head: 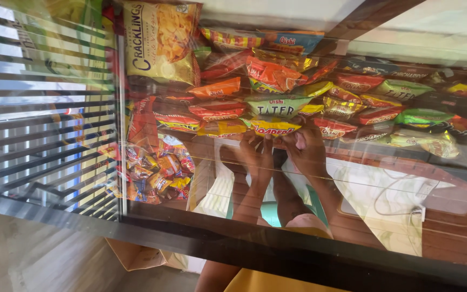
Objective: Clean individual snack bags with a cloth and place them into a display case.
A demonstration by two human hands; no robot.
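Yellow-and-red snack packet (pixel 272 127) is pinched at its lower edge by left hand (pixel 256 154) and right hand (pixel 305 148), just above both.

A small shop: snack packets (pixel 277 105) fill a glass case (pixel 298 178) (reflective).

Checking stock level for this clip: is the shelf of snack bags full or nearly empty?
Full. Snack bags overlap across the shelf from left to right, leaving almost no bare shelf; both hands reach in at a yellow bag.

Large yellow cracker bag (pixel 160 40), louvred window (pixel 39 108).
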